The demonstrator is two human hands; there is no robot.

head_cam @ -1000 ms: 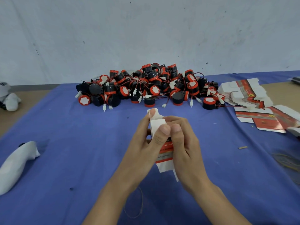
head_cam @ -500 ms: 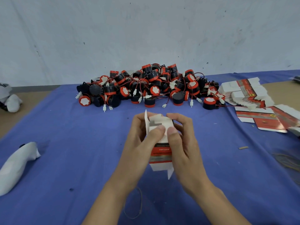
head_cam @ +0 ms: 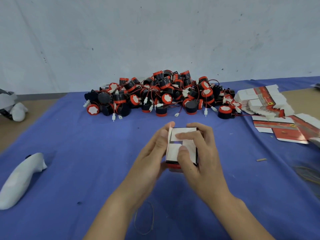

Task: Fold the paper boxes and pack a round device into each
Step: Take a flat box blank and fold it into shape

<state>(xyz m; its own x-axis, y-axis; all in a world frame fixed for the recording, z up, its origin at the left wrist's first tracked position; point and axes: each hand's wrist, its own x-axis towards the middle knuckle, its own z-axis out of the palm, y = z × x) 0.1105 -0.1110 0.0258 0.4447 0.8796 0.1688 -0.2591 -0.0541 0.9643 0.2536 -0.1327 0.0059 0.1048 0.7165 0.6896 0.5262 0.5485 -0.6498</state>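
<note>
A small paper box point(head_cam: 173, 149), white inside with red print, is held upright over the blue cloth point(head_cam: 72, 153) between both hands. My left hand point(head_cam: 153, 153) grips its left side, fingers curled behind it. My right hand point(head_cam: 199, 153) grips the right side, with its thumb and a finger pressing the white end flaps flat. A heap of round black and red devices point(head_cam: 161, 96) with red wires and white plugs lies beyond, by the wall. Flat unfolded boxes point(head_cam: 266, 103) are stacked at the far right.
A white padded object point(head_cam: 19, 179) lies at the left on the cloth. A loose rubber band point(head_cam: 144, 217) lies near my forearms. More flat box blanks point(head_cam: 285, 132) spread at the right. A small wood chip point(head_cam: 261, 159) lies right of my hands.
The box has turned so its end faces me, and the white flaps, standing up a second ago, now lie folded down under my right fingers.
</note>
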